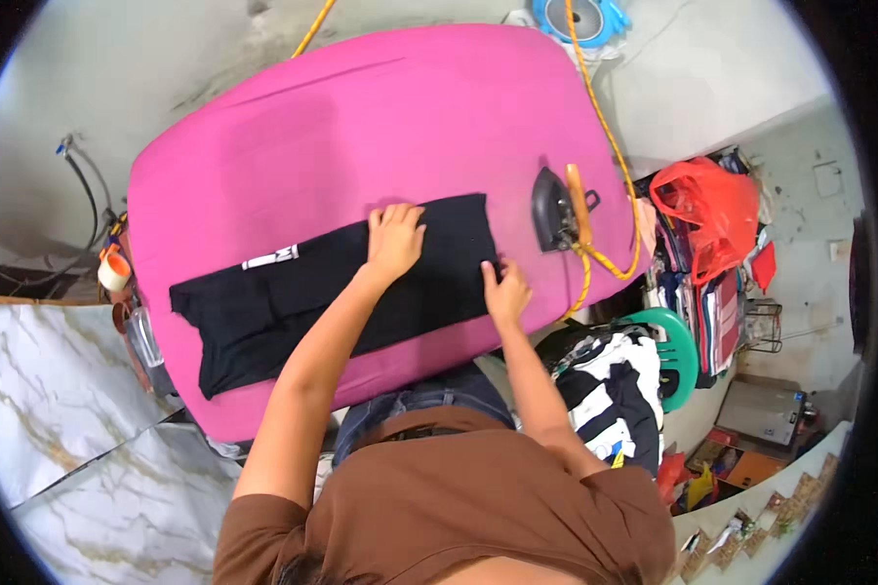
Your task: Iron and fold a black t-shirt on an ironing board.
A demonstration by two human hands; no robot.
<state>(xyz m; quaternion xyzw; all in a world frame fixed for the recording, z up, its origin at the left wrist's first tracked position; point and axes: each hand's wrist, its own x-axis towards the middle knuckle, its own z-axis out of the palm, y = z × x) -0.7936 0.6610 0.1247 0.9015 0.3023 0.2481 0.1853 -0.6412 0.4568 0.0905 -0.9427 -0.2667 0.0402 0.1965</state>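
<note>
A black garment, folded into a long strip with a white print near its far edge, lies across a pink padded ironing table. My left hand rests palm down on the cloth, near its far edge. At the right end of the garment, my right hand touches the edge; the thumb is on the fabric, and whether the fingers pinch it cannot be made out. To the right, an electric iron with a wooden handle stands on the pink cover, its yellow cord trailing off it.
A blue fan is beyond the far edge. On the right, a green plastic chair holds a pile of black and white clothes. Behind it are stacked folded clothes and a red plastic bag. Marble-patterned panels stand left.
</note>
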